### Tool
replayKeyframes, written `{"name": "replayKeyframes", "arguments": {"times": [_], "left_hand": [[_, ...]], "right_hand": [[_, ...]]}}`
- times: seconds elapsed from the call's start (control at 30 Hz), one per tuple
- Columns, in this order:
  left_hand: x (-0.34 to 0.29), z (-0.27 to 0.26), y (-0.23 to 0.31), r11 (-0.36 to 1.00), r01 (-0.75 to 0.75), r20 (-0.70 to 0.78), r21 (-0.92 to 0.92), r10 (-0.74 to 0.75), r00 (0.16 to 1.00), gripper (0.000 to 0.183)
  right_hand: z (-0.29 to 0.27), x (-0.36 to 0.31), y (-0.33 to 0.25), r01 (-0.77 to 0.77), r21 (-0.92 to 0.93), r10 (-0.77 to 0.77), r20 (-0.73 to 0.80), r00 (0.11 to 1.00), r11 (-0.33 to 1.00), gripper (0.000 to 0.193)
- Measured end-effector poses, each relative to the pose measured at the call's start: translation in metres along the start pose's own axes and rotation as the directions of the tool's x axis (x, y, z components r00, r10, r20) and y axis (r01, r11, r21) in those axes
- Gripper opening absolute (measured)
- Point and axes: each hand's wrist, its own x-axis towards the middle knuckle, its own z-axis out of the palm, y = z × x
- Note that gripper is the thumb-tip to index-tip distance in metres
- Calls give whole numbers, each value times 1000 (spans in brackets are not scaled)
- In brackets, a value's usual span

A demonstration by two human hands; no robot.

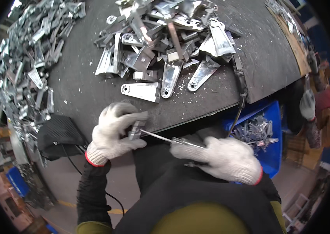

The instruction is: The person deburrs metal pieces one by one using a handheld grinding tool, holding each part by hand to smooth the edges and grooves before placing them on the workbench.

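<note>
- L hand (115,132), white knit glove w/ red cuff: fingers curled and pinched round a small metal part (135,130), held just off the near edge of the dark bench (79,89).
- R hand (221,158), same glove type: fingers closed round a thin metal tool (161,137); its slim shaft runs left & its tip meets the small part. A second flat metal piece (191,164) shows under this hand; how it is held can't be told.
- Both hands hover over the person's lap, close together, below the bench edge.
- Pile of flat tapered metal plates (165,35) at bench centre; a few lie loose nearest the hands.
- Second heap of metal parts (28,58) along the bench's left side.
- Blue bin (276,148) w/ more metal parts, to the right below bench level.
- Black cable (241,89) drops over the bench edge nr the bin.
- Black mesh pad (59,134) left of L hand.
- Another person's gloved hand (308,104) at far right.
</note>
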Motion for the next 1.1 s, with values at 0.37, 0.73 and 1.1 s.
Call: {"name": "replayKeyframes", "arguments": {"times": [0.37, 0.73, 1.1], "left_hand": [[-21, -7, 7, 509, 39, -281, -860, -535, 796, 85], [5, -36, 20, 887, 83, -223, -454, -204, 953, 76], [1, 7, -3, 979, 27, -4, 203, -26, 1000, 82]], "right_hand": [[63, -30, 38, -122, 233, 210, -400, 892, 965, 70], [41, 15, 31, 96, -5, -92, -348, 933, 995, 62], [24, 16, 29, -34, 3, 35, -106, 994, 999, 61]]}}
